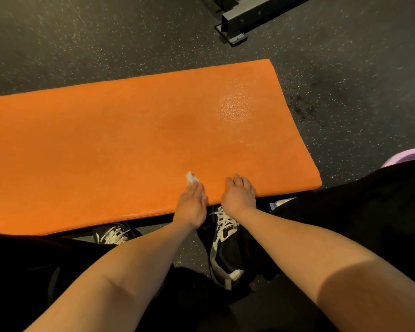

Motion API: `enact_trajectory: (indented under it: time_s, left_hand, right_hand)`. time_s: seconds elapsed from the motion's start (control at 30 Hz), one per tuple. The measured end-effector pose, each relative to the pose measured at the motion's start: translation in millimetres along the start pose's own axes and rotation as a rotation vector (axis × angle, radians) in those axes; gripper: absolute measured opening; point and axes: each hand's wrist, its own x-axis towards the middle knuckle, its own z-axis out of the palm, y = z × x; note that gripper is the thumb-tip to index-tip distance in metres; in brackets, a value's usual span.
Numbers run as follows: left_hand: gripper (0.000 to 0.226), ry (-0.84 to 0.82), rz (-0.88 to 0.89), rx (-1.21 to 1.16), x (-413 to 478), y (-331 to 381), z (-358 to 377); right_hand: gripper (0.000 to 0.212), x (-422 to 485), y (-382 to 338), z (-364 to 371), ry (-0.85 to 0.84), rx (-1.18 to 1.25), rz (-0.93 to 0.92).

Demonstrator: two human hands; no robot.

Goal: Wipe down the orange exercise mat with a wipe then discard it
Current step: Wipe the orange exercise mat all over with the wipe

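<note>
The orange exercise mat [120,140] lies flat on the dark speckled floor, running from the left edge of the view to right of centre. A wet, shiny patch shows near its far right end. My left hand [191,202] lies flat near the mat's near edge, pressing a small white wipe [191,177] whose end pokes out past the fingertips. My right hand [239,192] rests on the mat just to the right, fingers slightly bent, holding nothing.
My two black-and-white shoes [225,226] stand on the floor just below the mat's near edge. A black metal equipment base [240,20] lies beyond the mat at top centre. A pink rim [407,155] shows at the right edge.
</note>
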Motion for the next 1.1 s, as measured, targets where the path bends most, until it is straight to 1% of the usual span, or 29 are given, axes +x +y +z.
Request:
enact_trajectory:
  time_s: [0.1,0.17,0.2,0.27,0.37,0.43,0.5,0.6,0.67,0.7,0.73,0.8,0.87,0.93,0.97,1.03,1.1]
  left_hand:
    - [0.065,-0.082,0.140,-0.058,-1,24,7]
    - [0.070,-0.134,0.157,-0.079,5,20,4]
    - [0.067,-0.131,0.154,-0.117,7,17,-1]
    - [0.053,-0.043,0.115,-0.237,10,15,-14]
    - [0.038,0.131,0.004,-0.448,16,21,-33]
    - [0.031,0.184,-0.027,-0.541,21,25,-44]
    - [0.028,0.190,-0.048,-0.601,22,26,-54]
    - [0.024,0.224,-0.087,-0.765,17,27,-69]
    - [0.033,0.229,-0.098,-0.777,16,23,-74]
    - [0.040,0.213,-0.108,-0.778,15,22,-75]
    - [0.043,0.201,-0.122,-0.793,15,21,-76]
    - [0.032,0.226,-0.134,-0.843,13,21,-78]
    - [0.022,0.274,-0.167,-0.873,11,21,-80]
    - [0.023,0.299,-0.244,-0.925,11,21,-81]
    - [0.026,0.299,-0.283,-0.988,11,22,-81]
    - [0.038,0.249,-0.316,-1.179,10,23,-80]
    - [0.050,0.166,-0.309,-1.347,7,27,-80]
  right_hand:
    - [0.056,-2,0,-1,-0.006,0.000,-0.013]
    - [0.048,-5,0,-5,0.014,-0.003,-0.033]
    - [0.045,-6,0,-7,0.030,-0.001,-0.045]
    - [0.042,-5,0,-10,0.050,0.030,-0.058]
    - [0.047,-1,-5,-16,0.037,0.113,-0.073]
    - [0.048,2,-14,-19,0.018,0.194,-0.118]
    - [0.049,1,-25,-23,0.022,0.303,-0.180]
    - [0.052,0,-37,-28,0.089,0.469,-0.242]
    - [0.053,0,-41,-31,0.101,0.552,-0.252]
    - [0.052,1,-43,-32,0.077,0.577,-0.253]
    - [0.048,2,-45,-33,0.043,0.595,-0.256]
    - [0.035,2,-49,-31,-0.006,0.644,-0.254]
    - [0.023,1,-54,-30,-0.001,0.684,-0.228]
    - [0.016,0,-58,-29,0.024,0.712,-0.186]
    - [0.014,0,-60,-29,0.041,0.737,-0.158]
    - [0.010,1,-63,-29,0.081,0.804,-0.096]
    - [0.009,1,-64,-29,0.101,0.874,-0.036]
